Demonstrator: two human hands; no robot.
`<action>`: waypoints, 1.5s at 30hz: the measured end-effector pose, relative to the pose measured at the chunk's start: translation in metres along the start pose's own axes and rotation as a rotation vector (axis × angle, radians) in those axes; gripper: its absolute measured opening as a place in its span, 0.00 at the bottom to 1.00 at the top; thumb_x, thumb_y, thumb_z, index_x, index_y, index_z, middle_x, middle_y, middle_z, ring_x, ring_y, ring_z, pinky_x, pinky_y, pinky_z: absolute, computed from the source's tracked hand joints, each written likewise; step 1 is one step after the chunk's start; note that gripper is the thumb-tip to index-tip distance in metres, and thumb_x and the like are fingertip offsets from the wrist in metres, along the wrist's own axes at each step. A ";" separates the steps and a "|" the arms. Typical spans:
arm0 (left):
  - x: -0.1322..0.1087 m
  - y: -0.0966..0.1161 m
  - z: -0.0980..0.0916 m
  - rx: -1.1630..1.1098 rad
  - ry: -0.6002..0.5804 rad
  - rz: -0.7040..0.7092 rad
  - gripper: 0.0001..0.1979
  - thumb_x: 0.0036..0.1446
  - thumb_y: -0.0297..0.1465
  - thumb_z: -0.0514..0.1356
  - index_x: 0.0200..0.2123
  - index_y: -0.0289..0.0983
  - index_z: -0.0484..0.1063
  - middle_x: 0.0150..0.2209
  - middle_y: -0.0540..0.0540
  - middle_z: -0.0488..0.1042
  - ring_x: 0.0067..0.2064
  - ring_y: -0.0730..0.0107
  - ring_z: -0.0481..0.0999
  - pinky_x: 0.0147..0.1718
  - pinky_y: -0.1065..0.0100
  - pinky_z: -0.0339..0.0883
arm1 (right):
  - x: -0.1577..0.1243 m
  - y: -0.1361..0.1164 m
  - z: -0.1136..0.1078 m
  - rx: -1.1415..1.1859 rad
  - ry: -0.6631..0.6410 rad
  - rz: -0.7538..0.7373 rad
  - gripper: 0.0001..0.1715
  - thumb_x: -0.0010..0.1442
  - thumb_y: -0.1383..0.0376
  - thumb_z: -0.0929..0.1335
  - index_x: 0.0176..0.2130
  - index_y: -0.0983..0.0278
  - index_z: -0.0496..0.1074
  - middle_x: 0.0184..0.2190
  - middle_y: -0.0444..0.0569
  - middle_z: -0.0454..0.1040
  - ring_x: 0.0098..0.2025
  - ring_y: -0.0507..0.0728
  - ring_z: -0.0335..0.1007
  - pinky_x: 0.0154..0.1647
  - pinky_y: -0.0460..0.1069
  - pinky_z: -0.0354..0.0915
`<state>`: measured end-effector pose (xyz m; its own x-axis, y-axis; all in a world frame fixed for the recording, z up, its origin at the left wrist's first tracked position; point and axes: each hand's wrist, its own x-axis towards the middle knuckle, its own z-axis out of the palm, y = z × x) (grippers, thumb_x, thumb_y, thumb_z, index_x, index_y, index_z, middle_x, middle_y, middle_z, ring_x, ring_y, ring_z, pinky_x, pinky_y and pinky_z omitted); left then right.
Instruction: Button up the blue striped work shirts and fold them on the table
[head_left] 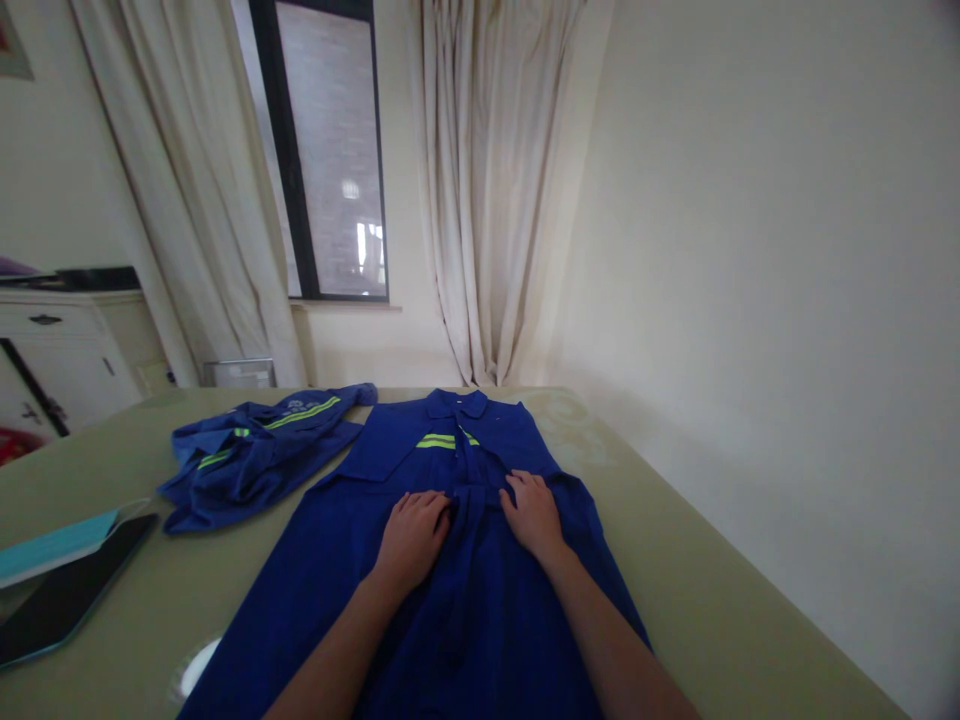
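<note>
A dark blue work coverall (502,600) lies spread out on the table, its collar at the far end and yellow-green stripes across the chest. My left hand (415,532) rests on its waist, left of the front placket, fingers lying on the cloth and the thumb side partly hidden. Right of the placket, my right hand (534,515) touches the waist too, with its fingers slightly spread. No cloth shows gripped in either hand. The near end of the garment runs out of view beneath my forearms.
A crumpled blue garment (262,455) with similar stripes lies on the table (720,610) to the left. Nearer are a light blue face mask (56,548), a dark flat tablet-like device (75,590) and a white round object (199,668). A wall (787,300) borders the table's right side.
</note>
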<state>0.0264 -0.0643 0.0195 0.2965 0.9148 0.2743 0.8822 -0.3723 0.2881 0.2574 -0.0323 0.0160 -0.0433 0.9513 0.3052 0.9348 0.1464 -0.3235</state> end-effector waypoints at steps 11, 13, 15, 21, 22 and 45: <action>-0.005 0.008 0.001 -0.082 -0.187 0.479 0.20 0.67 0.29 0.53 0.59 0.46 0.70 0.65 0.46 0.69 0.67 0.62 0.64 0.71 0.51 0.44 | -0.018 -0.046 0.005 0.291 0.057 -0.064 0.16 0.64 0.57 0.67 0.47 0.62 0.78 0.43 0.54 0.79 0.48 0.62 0.74 0.51 0.52 0.66; -0.005 0.010 0.003 -0.083 -0.155 0.397 0.21 0.67 0.29 0.53 0.62 0.45 0.67 0.63 0.46 0.70 0.64 0.62 0.68 0.68 0.53 0.53 | -0.015 -0.043 0.010 0.418 0.035 -0.034 0.13 0.60 0.62 0.67 0.43 0.61 0.78 0.37 0.51 0.80 0.41 0.59 0.77 0.44 0.50 0.67; -0.004 0.010 0.004 -0.056 -0.097 0.275 0.21 0.68 0.33 0.54 0.63 0.44 0.66 0.61 0.44 0.71 0.60 0.59 0.70 0.62 0.54 0.61 | -0.009 -0.033 0.010 0.584 0.080 0.054 0.13 0.56 0.63 0.66 0.39 0.62 0.78 0.32 0.48 0.80 0.34 0.58 0.76 0.38 0.49 0.67; 0.002 0.010 -0.006 0.085 -0.065 0.105 0.13 0.69 0.36 0.52 0.45 0.42 0.76 0.46 0.44 0.76 0.49 0.56 0.73 0.47 0.58 0.65 | -0.002 0.001 -0.016 0.930 0.429 0.315 0.17 0.54 0.55 0.66 0.36 0.65 0.76 0.28 0.48 0.77 0.30 0.59 0.73 0.32 0.50 0.67; 0.003 0.009 -0.007 0.078 -0.069 0.121 0.13 0.69 0.34 0.51 0.42 0.41 0.76 0.44 0.44 0.77 0.48 0.58 0.74 0.46 0.59 0.65 | -0.004 0.002 -0.020 0.923 0.400 0.260 0.18 0.56 0.54 0.65 0.36 0.64 0.76 0.28 0.48 0.77 0.31 0.59 0.73 0.33 0.50 0.68; -0.012 0.022 -0.007 -0.118 0.010 0.308 0.11 0.70 0.32 0.50 0.37 0.41 0.71 0.40 0.46 0.77 0.46 0.61 0.75 0.51 0.60 0.64 | 0.001 0.022 -0.039 0.509 0.372 0.185 0.18 0.58 0.64 0.64 0.47 0.64 0.76 0.37 0.50 0.77 0.39 0.58 0.74 0.43 0.50 0.67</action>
<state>0.0398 -0.0843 0.0293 0.5387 0.7550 0.3738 0.7032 -0.6474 0.2941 0.2916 -0.0385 0.0444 0.3121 0.8293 0.4635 0.6278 0.1862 -0.7558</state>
